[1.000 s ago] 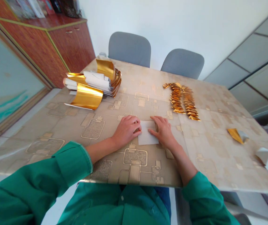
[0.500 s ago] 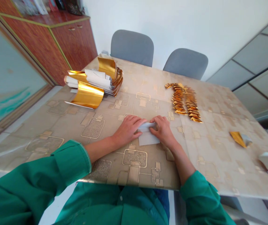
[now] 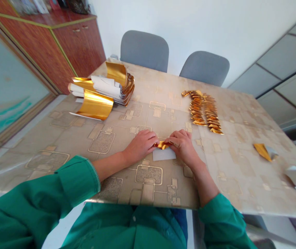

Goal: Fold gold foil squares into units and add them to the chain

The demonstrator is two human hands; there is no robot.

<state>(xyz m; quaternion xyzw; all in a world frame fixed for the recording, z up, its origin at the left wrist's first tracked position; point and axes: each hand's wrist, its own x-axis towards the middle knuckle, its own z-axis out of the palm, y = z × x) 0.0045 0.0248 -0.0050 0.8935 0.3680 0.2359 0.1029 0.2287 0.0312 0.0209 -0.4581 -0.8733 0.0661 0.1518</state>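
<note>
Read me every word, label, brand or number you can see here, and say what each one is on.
None can be read: the gold foil piece between the left hand and right hand and the foil sheets show no lettering, and the items on the cabinet are too small and blurred to read.

Compared with the earlier views, the sheet (image 3: 163, 154) has a narrow gold fold (image 3: 163, 145) along its far edge, where white showed before. The left hand (image 3: 140, 146) and right hand (image 3: 183, 147) have closed in, now meeting at the fold between them. Less of the sheet shows nearer the person, below the grip.
</note>
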